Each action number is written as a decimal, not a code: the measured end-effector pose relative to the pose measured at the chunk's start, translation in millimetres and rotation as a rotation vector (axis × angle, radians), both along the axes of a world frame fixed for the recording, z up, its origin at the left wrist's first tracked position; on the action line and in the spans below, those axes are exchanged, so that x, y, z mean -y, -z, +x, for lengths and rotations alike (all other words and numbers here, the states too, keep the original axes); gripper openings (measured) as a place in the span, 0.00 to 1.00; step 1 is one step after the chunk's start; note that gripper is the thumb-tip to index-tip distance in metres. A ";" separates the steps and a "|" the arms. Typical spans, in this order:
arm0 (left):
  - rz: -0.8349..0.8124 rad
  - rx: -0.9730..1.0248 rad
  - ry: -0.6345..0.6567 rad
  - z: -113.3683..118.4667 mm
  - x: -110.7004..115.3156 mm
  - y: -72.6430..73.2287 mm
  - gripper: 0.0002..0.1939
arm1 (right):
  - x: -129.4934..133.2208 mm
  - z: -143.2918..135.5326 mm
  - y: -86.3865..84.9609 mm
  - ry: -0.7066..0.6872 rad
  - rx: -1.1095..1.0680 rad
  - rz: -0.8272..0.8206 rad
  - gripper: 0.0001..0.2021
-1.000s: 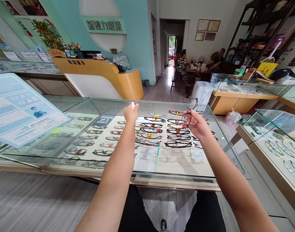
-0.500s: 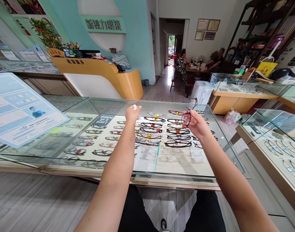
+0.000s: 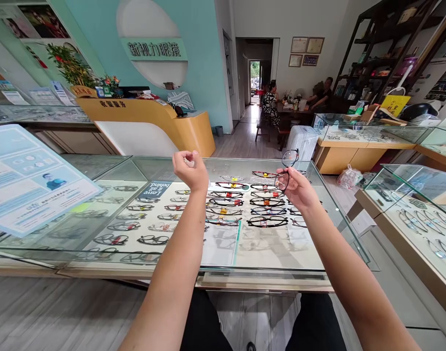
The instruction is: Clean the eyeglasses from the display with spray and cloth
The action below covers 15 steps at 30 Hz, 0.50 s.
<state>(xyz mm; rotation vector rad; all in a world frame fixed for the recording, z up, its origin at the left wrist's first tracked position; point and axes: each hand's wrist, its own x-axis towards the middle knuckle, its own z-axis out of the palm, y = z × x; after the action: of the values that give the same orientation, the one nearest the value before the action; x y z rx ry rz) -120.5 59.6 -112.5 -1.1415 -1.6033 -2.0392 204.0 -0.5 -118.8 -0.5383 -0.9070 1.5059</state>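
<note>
Right hand (image 3: 299,189) pinches dark-rimmed eyeglasses (image 3: 290,157) above glass display case (image 3: 266,254); left hand (image 3: 190,171) curls round small whitish object (image 3: 188,162), mostly hidden.

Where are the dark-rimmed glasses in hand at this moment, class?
In the head view, right of centre, the dark-rimmed glasses are in the right hand, above the glass display case, right of the left hand.

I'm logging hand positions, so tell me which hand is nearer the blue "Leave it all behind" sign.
Left. The left hand is close by, just right of the sign; the right hand, holding glasses, is much farther right.
</note>
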 end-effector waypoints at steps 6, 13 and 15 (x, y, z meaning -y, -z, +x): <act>-0.208 0.207 0.898 62.1 27.8 -10.7 0.37 | 2.4 -2.5 -0.9 -0.007 -0.008 0.005 0.17; -1.270 -0.135 2.081 73.6 59.6 -15.4 0.43 | 4.8 -3.1 -0.8 -0.048 0.044 0.019 0.18; -1.355 -0.255 2.189 72.2 61.6 -13.6 0.42 | 5.7 -3.9 -1.0 -0.057 0.055 0.024 0.18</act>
<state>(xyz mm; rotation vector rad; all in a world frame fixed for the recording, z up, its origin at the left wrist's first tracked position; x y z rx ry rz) -48.3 -2.0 -98.8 1.5878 0.3871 0.0002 200.2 -6.2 -117.9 -0.5428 -0.9893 1.5359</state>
